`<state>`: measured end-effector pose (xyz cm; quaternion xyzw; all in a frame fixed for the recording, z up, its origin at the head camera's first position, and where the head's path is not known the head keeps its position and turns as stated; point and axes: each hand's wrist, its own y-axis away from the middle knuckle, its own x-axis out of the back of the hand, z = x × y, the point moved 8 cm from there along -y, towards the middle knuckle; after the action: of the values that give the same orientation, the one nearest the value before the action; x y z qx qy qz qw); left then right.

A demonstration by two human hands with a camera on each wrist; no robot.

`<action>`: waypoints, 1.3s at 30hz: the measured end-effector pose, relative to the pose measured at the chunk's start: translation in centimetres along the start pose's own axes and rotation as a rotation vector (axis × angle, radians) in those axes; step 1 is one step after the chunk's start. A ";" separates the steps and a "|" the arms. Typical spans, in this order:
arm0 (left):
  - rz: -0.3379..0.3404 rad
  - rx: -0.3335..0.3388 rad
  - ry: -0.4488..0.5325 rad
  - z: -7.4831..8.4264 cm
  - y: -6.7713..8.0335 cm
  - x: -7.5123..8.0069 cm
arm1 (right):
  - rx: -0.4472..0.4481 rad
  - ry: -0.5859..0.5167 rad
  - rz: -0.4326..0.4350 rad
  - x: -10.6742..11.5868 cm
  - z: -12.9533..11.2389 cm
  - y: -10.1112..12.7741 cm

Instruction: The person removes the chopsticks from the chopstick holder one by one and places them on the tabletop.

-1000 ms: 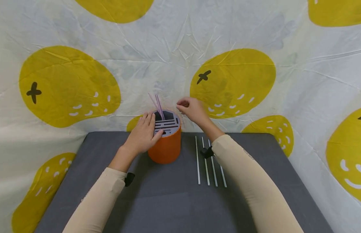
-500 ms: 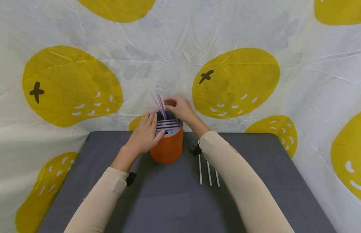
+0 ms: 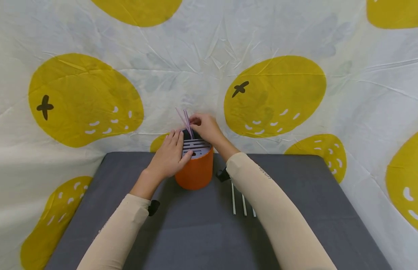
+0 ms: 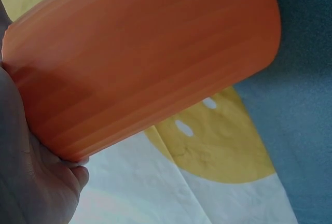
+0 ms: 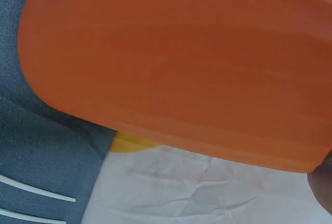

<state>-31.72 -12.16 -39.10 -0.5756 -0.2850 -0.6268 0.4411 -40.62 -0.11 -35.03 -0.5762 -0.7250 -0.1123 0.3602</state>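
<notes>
My left hand [image 3: 167,155] lies straight-fingered atop the round orange plastic holder [image 3: 194,175] on the grey bench [image 3: 195,232], probably steadying it; my right hand [image 3: 206,126] curls near its thin purple sticks [image 3: 186,115], can't tell if pinching.

Grey table [image 3: 195,240] — orange pot [image 3: 194,175], pale sticks [image 3: 233,198].

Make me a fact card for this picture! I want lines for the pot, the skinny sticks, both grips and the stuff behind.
Pot: orange cylindrical pot, on a dark grey table
Top: pale lilac slotted insert
Sticks in pot: thin purple sticks, leaning
Left grip: on the pot's left edge, fingers straight
Right grip: at the purple sticks; pinching unclear
Sticks on table: at least three thin white sticks, partly behind a beige sleeve
Behind: white cloth with yellow fruit print
</notes>
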 end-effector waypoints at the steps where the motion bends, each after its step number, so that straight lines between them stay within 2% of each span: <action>1: 0.002 -0.002 0.000 0.0 0.0 0.0 | 0.001 0.007 0.003 -0.1 0.0 0.0; 16: 0.003 0.002 -0.015 -0.2 -0.1 0.0 | 0.014 -0.029 0.115 0.0 0.8 0.8; 26: -0.004 0.004 -0.012 -0.3 -0.1 0.2 | 0.020 -0.046 0.150 0.0 0.6 1.1; 32: -0.007 0.001 -0.007 0.1 -0.2 0.2 | 0.000 -0.123 0.212 0.8 1.0 1.2; 39: -0.012 0.011 -0.005 -0.1 0.0 0.1 | 0.011 -0.252 0.220 2.0 0.3 1.8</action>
<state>-31.76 -12.26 -39.06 -0.5727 -0.2931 -0.6265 0.4399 -39.20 2.16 -34.38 -0.6596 -0.6975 0.0049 0.2799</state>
